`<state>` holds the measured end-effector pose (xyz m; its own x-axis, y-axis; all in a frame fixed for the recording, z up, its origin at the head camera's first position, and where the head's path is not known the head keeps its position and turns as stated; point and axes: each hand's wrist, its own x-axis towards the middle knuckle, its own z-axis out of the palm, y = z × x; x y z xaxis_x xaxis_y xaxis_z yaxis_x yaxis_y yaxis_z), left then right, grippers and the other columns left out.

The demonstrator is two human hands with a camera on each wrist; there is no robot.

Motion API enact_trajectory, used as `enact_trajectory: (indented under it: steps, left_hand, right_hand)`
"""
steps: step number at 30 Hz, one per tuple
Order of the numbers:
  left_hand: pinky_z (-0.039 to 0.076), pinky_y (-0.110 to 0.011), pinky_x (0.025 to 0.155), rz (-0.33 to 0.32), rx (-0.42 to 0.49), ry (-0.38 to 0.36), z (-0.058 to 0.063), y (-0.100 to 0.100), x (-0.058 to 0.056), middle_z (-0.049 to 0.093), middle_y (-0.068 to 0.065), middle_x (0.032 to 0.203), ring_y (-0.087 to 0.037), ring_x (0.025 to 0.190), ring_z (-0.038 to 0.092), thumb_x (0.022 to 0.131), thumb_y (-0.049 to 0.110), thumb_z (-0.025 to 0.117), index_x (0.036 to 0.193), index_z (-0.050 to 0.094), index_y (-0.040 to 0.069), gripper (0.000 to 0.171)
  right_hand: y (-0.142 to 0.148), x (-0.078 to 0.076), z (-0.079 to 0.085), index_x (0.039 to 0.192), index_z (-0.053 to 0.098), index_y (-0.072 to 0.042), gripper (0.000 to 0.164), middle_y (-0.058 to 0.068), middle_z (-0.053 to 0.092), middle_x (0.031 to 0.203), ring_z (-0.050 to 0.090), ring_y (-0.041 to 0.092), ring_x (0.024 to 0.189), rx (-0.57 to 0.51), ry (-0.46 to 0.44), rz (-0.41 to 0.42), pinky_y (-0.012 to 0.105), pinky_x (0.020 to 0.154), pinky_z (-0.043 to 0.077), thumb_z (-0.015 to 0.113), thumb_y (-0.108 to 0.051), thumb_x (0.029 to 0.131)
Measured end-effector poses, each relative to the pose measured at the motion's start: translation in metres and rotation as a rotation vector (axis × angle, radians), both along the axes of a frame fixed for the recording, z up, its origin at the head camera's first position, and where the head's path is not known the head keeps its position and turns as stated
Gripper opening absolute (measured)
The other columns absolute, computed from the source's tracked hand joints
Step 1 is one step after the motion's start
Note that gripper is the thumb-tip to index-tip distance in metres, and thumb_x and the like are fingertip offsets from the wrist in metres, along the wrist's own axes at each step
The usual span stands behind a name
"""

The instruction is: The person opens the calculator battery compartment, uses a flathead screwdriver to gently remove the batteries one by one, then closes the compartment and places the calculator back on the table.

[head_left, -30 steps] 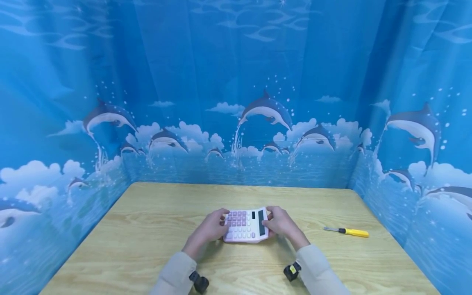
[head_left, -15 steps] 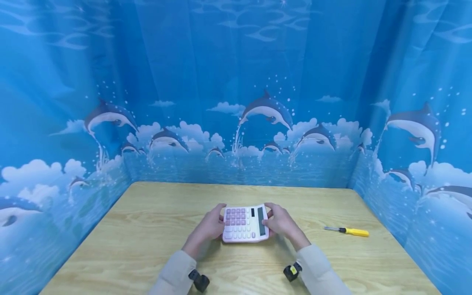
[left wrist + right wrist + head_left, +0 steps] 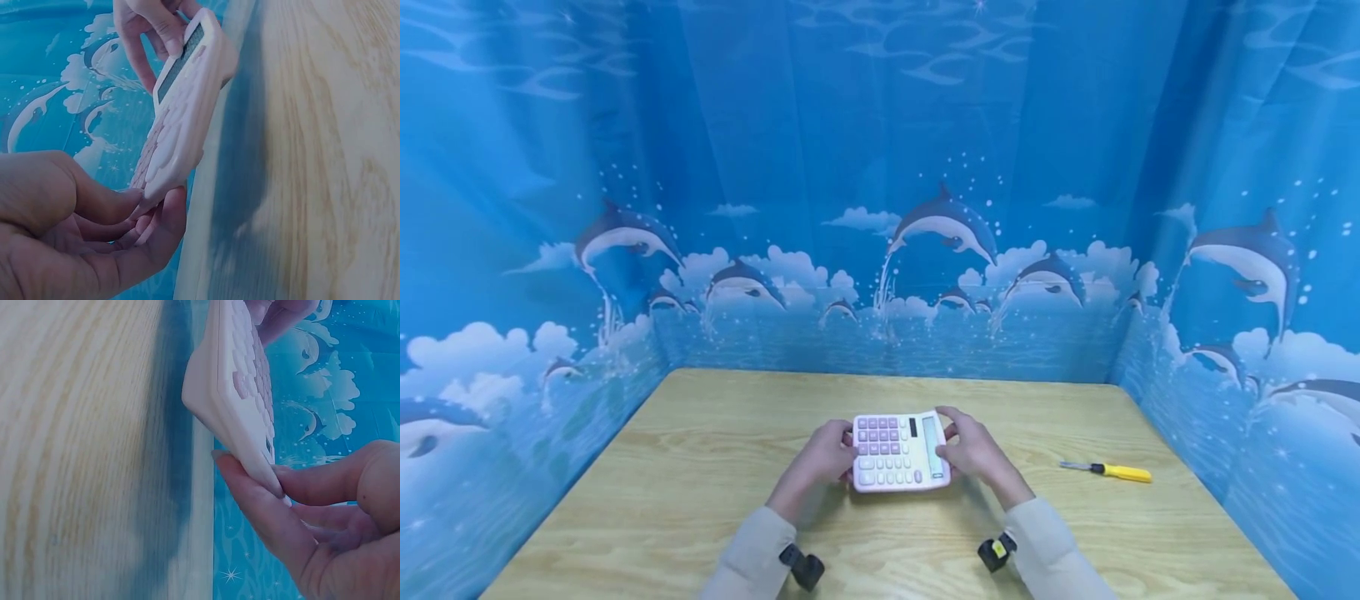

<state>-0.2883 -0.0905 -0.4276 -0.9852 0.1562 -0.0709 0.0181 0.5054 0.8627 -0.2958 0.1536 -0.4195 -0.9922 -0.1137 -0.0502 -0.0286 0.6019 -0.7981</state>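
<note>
A pale pink calculator (image 3: 883, 454) with mauve and white keys is held sideways over the table, its display at the right end. My left hand (image 3: 826, 454) pinches the keypad end, thumb on top and fingers underneath. At the display end my right hand (image 3: 976, 454) grips it the same way, the thumb lying on the screen's edge. Both wrist views show the calculator (image 3: 181, 119) raised off the wood, its shadow falling on the table below. The left wrist view has the right hand (image 3: 153, 31) at the far end.
To the right on the wooden table (image 3: 700, 467) lies a screwdriver (image 3: 1108, 472) with a yellow handle, its tip pointing left. A blue curtain (image 3: 880, 167) printed with dolphins stands behind the table and along both sides. Each sleeve carries a small black wrist camera (image 3: 806, 570).
The calculator has tilted a little further up toward the head camera, and its display now looks lighter. Both hands keep hold, with the left fingers shifted slightly. The screwdriver has stayed put.
</note>
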Motion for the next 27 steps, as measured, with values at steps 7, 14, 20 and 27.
enact_trajectory:
  steps: [7,14,20,27]
  left_hand:
    - [0.061,-0.036,0.060,-0.023,0.082,-0.019,0.000,-0.003,0.003,0.062,-0.024,0.103,-0.022,0.068,0.065,0.096,-0.010,0.056,0.130,0.044,-0.009,0.036]
    - [0.061,-0.035,0.062,-0.049,0.095,-0.091,0.006,-0.002,0.005,0.069,-0.023,0.100,-0.022,0.070,0.068,0.099,-0.007,0.054,0.132,0.038,-0.002,0.037]
    - [0.062,-0.033,0.062,-0.060,0.120,-0.132,0.009,-0.002,0.005,0.069,-0.023,0.110,-0.023,0.074,0.070,0.098,-0.007,0.055,0.150,0.034,-0.003,0.056]
    - [0.062,-0.034,0.061,-0.059,0.118,-0.127,0.014,-0.002,0.007,0.068,-0.021,0.101,-0.025,0.073,0.070,0.098,-0.007,0.057,0.147,0.039,-0.001,0.053]
  right_hand:
    - [-0.001,-0.001,-0.001,0.156,0.041,-0.009,0.074,0.019,0.061,0.110,0.065,0.023,0.078,0.016,-0.012,0.006,0.036,0.060,0.061,0.065,0.010,0.088]
    - [0.001,-0.002,-0.001,0.157,0.040,-0.013,0.075,0.018,0.060,0.107,0.064,0.024,0.083,0.034,-0.027,0.028,0.035,0.061,0.061,0.064,0.010,0.090]
    - [0.002,-0.002,0.001,0.157,0.039,-0.013,0.076,0.017,0.060,0.106,0.064,0.024,0.083,0.040,-0.026,0.037,0.034,0.061,0.060,0.064,0.010,0.089]
    - [0.003,-0.002,0.001,0.156,0.040,-0.013,0.076,0.017,0.062,0.107,0.063,0.023,0.084,0.065,-0.002,0.032,0.037,0.064,0.061,0.065,0.011,0.089]
